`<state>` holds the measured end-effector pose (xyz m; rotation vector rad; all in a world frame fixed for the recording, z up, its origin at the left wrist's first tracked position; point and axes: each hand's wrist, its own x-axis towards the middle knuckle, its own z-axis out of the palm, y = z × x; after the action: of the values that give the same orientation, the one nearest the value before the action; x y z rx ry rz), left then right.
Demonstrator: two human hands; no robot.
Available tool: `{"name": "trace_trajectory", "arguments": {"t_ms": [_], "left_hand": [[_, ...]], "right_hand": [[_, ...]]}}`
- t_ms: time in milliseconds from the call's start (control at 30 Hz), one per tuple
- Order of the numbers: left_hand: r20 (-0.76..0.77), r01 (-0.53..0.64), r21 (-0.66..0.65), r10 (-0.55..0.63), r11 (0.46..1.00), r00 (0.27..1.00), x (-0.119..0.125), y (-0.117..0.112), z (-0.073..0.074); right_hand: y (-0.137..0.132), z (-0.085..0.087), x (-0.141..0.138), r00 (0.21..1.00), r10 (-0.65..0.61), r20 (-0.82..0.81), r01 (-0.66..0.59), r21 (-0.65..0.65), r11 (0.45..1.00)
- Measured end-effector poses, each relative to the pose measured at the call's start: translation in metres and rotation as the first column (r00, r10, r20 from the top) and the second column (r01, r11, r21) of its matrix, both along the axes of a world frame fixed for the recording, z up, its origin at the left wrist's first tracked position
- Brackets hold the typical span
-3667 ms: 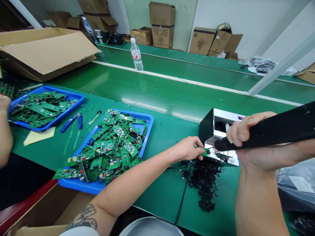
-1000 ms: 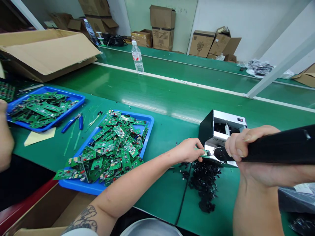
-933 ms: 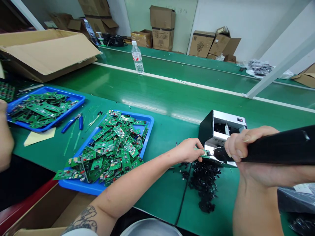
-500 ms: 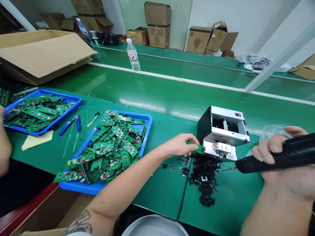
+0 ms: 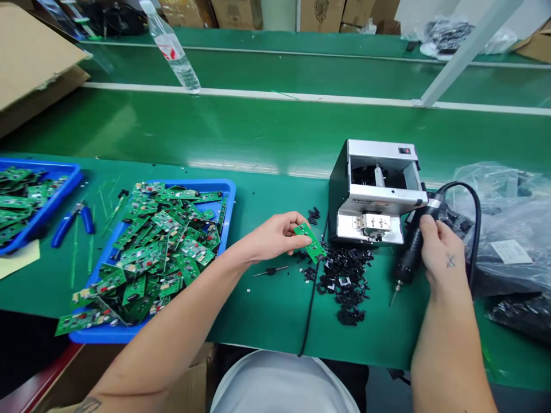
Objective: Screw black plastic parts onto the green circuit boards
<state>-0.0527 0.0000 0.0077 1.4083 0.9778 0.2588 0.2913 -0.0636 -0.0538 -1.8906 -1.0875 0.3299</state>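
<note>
One circuit board in the narrow pinch of the left hand

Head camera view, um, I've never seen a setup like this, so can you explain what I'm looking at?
There is no robot here, just a person's two bare hands. Every picture comes from one camera worn on the head, looking forward and down. The left hand pinches a small green circuit board. The right hand grips a corded black tool, its thin metal tip pointing down; it looks like an electric screwdriver. On the green table, a blue tray holds many more boards. Loose black pieces lie in front of a silver and black machine, and blue-handled pliers lie left of the tray.
</note>
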Motion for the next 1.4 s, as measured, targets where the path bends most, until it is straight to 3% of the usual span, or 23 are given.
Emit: {"name": "trace_trajectory", "arguments": {"t_ms": [133, 267, 367, 433, 500, 567, 600, 700, 800, 933, 1167, 1400], "left_hand": [[0.03, -0.008, -0.005, 0.009, 1.0, 1.0, 0.001, 0.0, 0.001], [0.087, 0.029, -0.018, -0.027, 0.999, 0.996, 0.0, -0.002, 0.003], [0.123, 0.059, -0.012, -0.057, 0.998, 0.991, 0.001, -0.004, 0.005], [0.157, 0.084, -0.035, -0.077, 0.996, 0.985, 0.001, -0.005, 0.006], [0.18, 0.123, -0.07, -0.109, 0.99, 0.978, 0.002, -0.007, 0.005], [0.2, 0.162, -0.092, -0.142, 0.982, 0.969, 0.004, -0.009, 0.004], [0.213, 0.181, -0.097, -0.157, 0.979, 0.964, 0.005, -0.01, 0.003], [0.22, 0.229, -0.114, -0.2, 0.967, 0.955, 0.008, -0.014, 0.003], [0.151, 0.276, -0.11, -0.259, 0.955, 0.954, 0.009, -0.017, 0.006], [0.068, 0.324, -0.116, -0.318, 0.939, 0.946, 0.009, -0.02, 0.008], [0.045, 0.367, -0.128, -0.365, 0.921, 0.93, 0.011, -0.023, 0.006], [0.045, 0.433, -0.207, -0.433, 0.878, 0.9, 0.014, -0.028, 0.005]], "right_hand": [[-0.001, 0.001, 0.0, 0.987, -0.015, 0.163, 0.058, -0.262, 0.963], [-0.007, 0.014, -0.008, 0.961, -0.002, 0.277, 0.107, -0.365, 0.925], [-0.029, 0.033, -0.025, 0.916, -0.044, 0.398, 0.167, -0.279, 0.946], [-0.053, 0.044, -0.046, 0.872, -0.108, 0.477, 0.159, -0.067, 0.985], [-0.08, 0.048, -0.071, 0.905, 0.022, 0.424, -0.017, -0.016, 1.0], [-0.104, 0.043, -0.095, 0.874, 0.299, 0.383, -0.292, -0.08, 0.953], [-0.113, 0.037, -0.105, 0.842, 0.388, 0.376, -0.372, -0.117, 0.921], [-0.13, 0.019, -0.125, 0.791, 0.445, 0.42, -0.397, -0.202, 0.895], [-0.132, 0.01, -0.132, 0.78, 0.431, 0.454, -0.365, -0.231, 0.902], [-0.132, 0.011, -0.135, 0.755, 0.442, 0.484, -0.351, -0.272, 0.896], [-0.131, 0.01, -0.14, 0.717, 0.455, 0.528, -0.348, -0.294, 0.89], [-0.117, 0.02, -0.133, 0.667, 0.517, 0.536, -0.513, -0.171, 0.841]]}}
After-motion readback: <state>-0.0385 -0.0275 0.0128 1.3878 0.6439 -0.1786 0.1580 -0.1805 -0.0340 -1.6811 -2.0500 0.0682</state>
